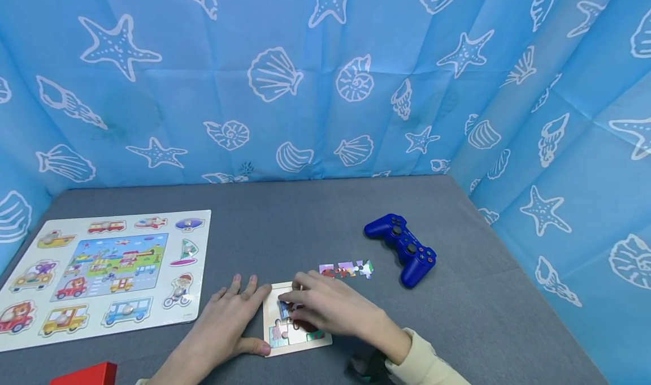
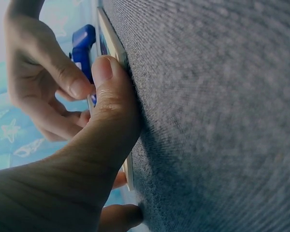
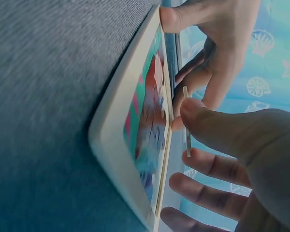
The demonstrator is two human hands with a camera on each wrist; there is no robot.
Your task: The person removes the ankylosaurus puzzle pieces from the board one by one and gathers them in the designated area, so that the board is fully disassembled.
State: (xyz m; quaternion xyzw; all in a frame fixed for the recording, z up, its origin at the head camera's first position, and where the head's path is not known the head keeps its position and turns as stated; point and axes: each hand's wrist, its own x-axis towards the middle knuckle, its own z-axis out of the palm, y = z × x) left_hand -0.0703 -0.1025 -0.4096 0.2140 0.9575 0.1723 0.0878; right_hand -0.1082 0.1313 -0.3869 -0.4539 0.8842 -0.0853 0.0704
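Note:
A small jigsaw puzzle in a pale wooden tray [image 1: 300, 349] lies on the grey table, with several pieces in it. My left hand [image 1: 226, 321] rests at the tray's left side, fingers extended, thumb by its near left corner. Over the tray is my right hand [image 1: 333, 305], covering part of the picture. In the right wrist view it pinches a thin puzzle piece [image 3: 188, 142] between thumb and fingertip, seen edge-on above the tray. The piece's printed face is hidden there. Loose puzzle pieces [image 1: 347, 269] lie just beyond the right hand.
A blue game controller [image 1: 402, 248] lies to the right. On the left is a large vehicle peg puzzle board [image 1: 175, 314], with a red object [image 1: 89, 375] at the near edge. A blue seashell-print curtain [image 1: 315, 91] hangs behind the table.

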